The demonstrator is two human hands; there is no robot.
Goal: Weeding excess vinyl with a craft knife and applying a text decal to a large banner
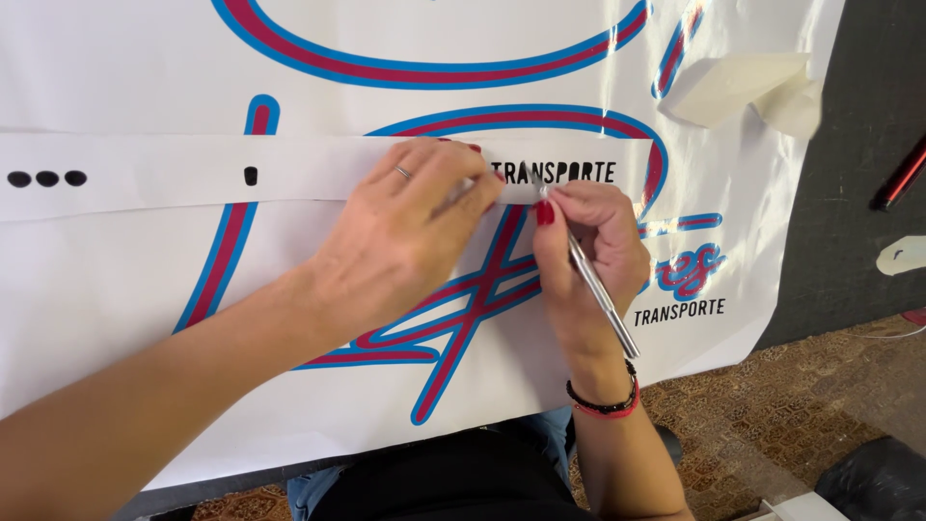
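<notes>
White strip (174,174), printed sheet (116,289) (brown patterned floor (772,425))

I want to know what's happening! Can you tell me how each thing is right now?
Left hand: pressed flat on the white strip.
Right hand: closed around the silver craft knife, tip on the strip.
Big printed sheet: spread flat on the table.
Paper scraps: crumpled, lying loose.

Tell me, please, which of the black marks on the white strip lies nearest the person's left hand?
The single black mark, alone on the white strip, lies nearest the left hand. The three black dots cluster at the strip's far left end.
</notes>
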